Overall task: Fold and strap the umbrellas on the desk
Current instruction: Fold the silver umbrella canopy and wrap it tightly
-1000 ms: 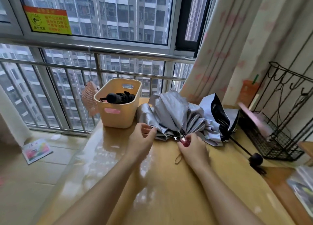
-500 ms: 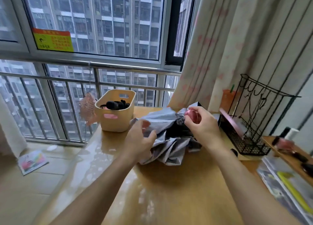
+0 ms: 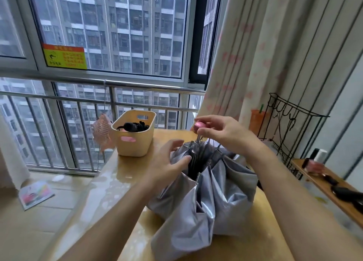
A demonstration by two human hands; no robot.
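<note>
Silver-grey umbrella (image 3: 212, 197), black inside, canopy loose and crumpled, upright on the glossy wooden surface (image 3: 121, 182), right hand (image 3: 222, 133) pinching its pink knob (image 3: 200, 125) on top, left hand (image 3: 169, 162) uncurled, touching the fabric

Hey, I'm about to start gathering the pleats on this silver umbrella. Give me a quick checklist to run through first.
1. Right hand pinching the pink handle: ok.
2. Umbrella held handle-up, fabric resting on the desk: ok.
3. Left hand gripping the fabric: not ok, it is open beside the ribs.
4. Pleats lying neat: not ok, the fabric is loose and bunched.
5. Strap found: cannot tell, none is visible.
6. Basket apart from the umbrella: ok.
</note>
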